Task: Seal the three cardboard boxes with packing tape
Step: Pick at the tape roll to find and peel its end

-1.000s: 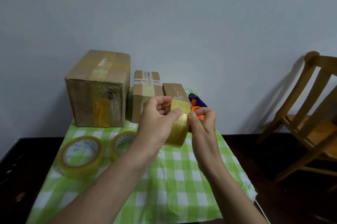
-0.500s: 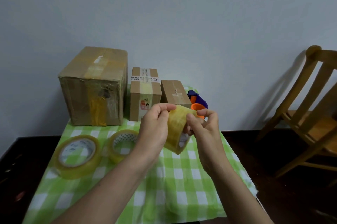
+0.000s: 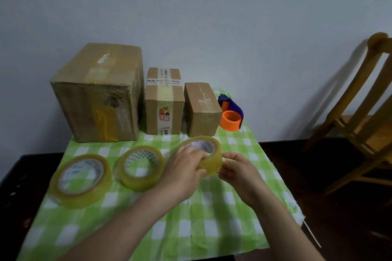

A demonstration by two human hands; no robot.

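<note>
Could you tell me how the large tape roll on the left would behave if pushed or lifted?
Lying flat, the large tape roll would probably slide rather than roll, perhaps rucking the checked cloth. Its thick winding suggests it is stiff and fairly heavy.

We lowered the roll of tape (image 3: 209,155) from in front of the boxes to the middle of the frame. We also tipped it from upright to nearly flat, with its core facing up. Our left hand (image 3: 183,172) and right hand (image 3: 239,172) came down with it, uncovering the small box (image 3: 201,110) and the tape dispenser (image 3: 231,114).
</note>
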